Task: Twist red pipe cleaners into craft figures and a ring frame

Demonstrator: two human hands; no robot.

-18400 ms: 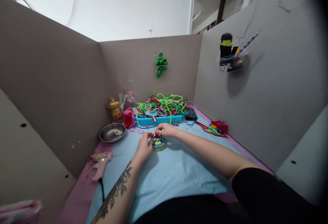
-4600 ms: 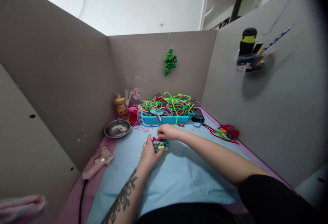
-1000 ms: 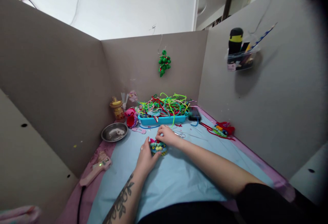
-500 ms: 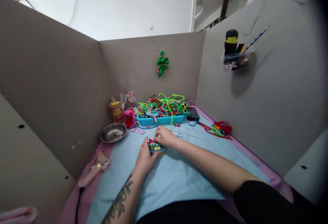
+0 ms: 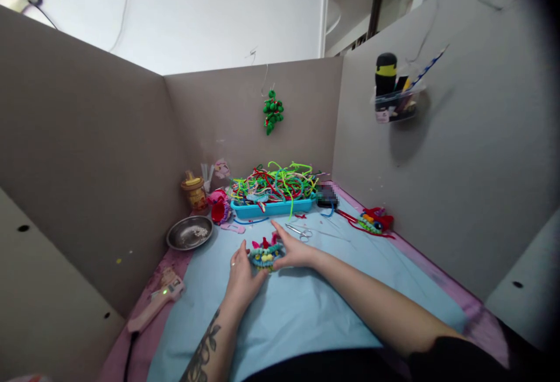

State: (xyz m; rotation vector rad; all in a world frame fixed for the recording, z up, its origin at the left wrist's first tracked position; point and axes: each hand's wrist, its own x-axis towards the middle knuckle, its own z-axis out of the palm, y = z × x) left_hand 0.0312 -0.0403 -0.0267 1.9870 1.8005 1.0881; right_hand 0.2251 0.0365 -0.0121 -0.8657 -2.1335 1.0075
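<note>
A small rounded pipe-cleaner craft piece [image 5: 265,258], teal and blue with yellow bits and red-pink tips on top, sits low on the blue table cover. On its left side my left hand [image 5: 245,277] is curled, thumb toward the front. Around the right side my right hand [image 5: 292,250] is wrapped, its thumb near the front and its fingers behind. Between them the two hands grip the piece; its back and part of its sides are hidden. A pair of scissors [image 5: 299,231] lies just beyond my right hand.
Behind stands a blue tray [image 5: 273,209] heaped with pipe cleaners. To the left are a metal bowl [image 5: 189,234] with small white bits and a pink glue gun [image 5: 156,306], its light on. A red-and-green craft piece [image 5: 376,220] lies at right. Grey panels enclose the table.
My right hand has shifted from the top of the craft piece to its right side, its fingers spreading wider. More of the red-pink tips shows. The camera view has turned slightly.
</note>
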